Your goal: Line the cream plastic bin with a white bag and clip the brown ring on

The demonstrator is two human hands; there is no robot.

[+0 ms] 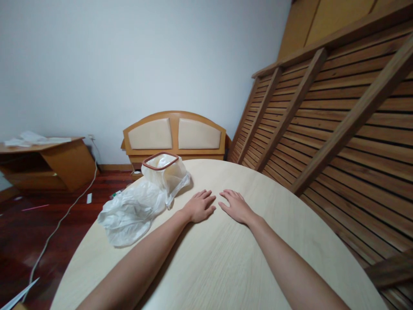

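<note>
Both my hands rest palm down on a round, pale wood table. My left hand lies flat with its fingers apart and holds nothing. Just to its right, a small gap away, my right hand is also flat and bare, fingers stretched forward. Beyond my left hand, to the left, stands a small bin with a brown rim and a whitish plastic bag over it. A crumpled white plastic bag lies on the table in front of the bin, left of my left forearm.
A wooden headboard with cream panels stands against the wall behind the table. On the right leans a large slatted wooden frame. At the left is a low cabinet with papers on top. A white cable crosses the dark red floor.
</note>
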